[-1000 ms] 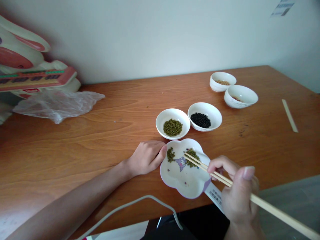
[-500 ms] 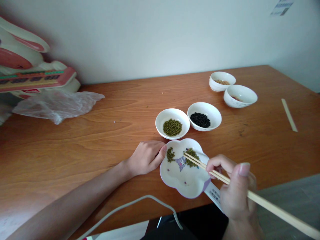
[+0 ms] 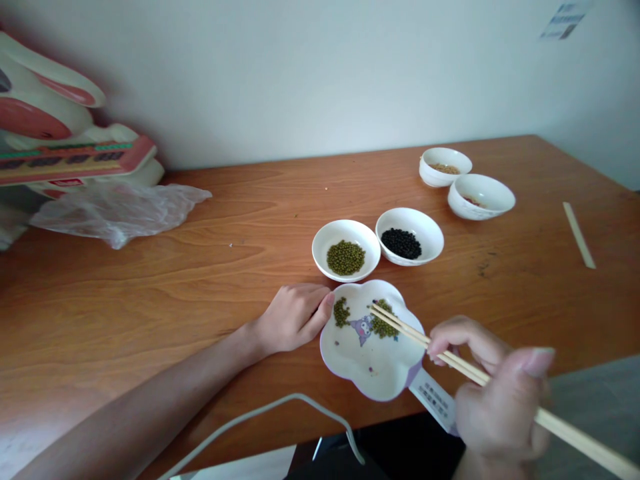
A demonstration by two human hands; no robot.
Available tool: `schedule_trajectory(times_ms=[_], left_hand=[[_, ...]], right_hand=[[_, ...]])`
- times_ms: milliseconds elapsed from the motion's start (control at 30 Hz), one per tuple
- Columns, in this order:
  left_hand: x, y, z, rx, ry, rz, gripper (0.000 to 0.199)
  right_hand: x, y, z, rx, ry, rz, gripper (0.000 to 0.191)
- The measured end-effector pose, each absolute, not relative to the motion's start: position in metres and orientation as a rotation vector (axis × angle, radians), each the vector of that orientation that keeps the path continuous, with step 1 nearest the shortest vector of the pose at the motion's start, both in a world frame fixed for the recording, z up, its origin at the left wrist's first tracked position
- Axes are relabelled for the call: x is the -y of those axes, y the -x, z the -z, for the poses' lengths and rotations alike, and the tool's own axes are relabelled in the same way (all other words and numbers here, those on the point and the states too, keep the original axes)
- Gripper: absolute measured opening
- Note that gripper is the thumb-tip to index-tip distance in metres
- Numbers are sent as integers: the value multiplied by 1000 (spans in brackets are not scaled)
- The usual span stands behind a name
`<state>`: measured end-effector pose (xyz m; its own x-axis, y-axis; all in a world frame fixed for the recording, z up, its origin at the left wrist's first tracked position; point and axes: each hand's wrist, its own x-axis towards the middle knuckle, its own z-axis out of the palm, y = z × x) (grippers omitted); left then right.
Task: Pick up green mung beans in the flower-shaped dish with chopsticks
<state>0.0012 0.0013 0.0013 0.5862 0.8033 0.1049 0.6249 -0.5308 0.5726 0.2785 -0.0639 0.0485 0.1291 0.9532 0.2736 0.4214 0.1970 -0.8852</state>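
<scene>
A flower-shaped white dish [image 3: 357, 363] with a purple rim lies in front of me, a cartoon figure printed inside. It holds two small clusters of mung beans [image 3: 384, 320]. At the dish's left rim rests my left hand [image 3: 297, 319], fingers curled and thumb tip against the edge. My right hand [image 3: 500, 383] grips a pair of wooden chopsticks [image 3: 413, 335], whose tips lie close together over the right cluster. A dark speck shows by the tips, too small to name. Below the right hand, the dish's labelled handle [image 3: 433, 399] is partly hidden.
Behind the dish stand a bowl of mung beans [image 3: 320, 257] and a bowl of black beans [image 3: 433, 243]. Two more white bowls [image 3: 483, 207] sit farther right, near a pale strip [image 3: 579, 235]. At left are a plastic bag [image 3: 120, 213] and a toy keyboard [image 3: 75, 163]; a cable [image 3: 260, 410] crosses in front.
My right hand has shifted slightly right and its thumb has lifted outward along the chopsticks. The tips remain by the right cluster. My left hand keeps its place at the dish.
</scene>
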Motion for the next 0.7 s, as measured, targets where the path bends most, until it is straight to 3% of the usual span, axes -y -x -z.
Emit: schedule_trajectory(times_ms=[233,333,567,700], left_hand=[[0,-1,-2,-1143,-2320,-493,39],[-1,-1,-3,-1156,-2345,-482,39],[-1,-2,-5,-1159,-2374,-477,40],[-1,-2,-6,-1148,-2390,-503,41]], right_hand=[[45,-265,-67,1331,1260,-416,91],[34,-240,-72,1303,1329,-550,81],[45,-274,-56,1516,1292,-434,87],[62,-296,-42,1623,1336,-592,85]])
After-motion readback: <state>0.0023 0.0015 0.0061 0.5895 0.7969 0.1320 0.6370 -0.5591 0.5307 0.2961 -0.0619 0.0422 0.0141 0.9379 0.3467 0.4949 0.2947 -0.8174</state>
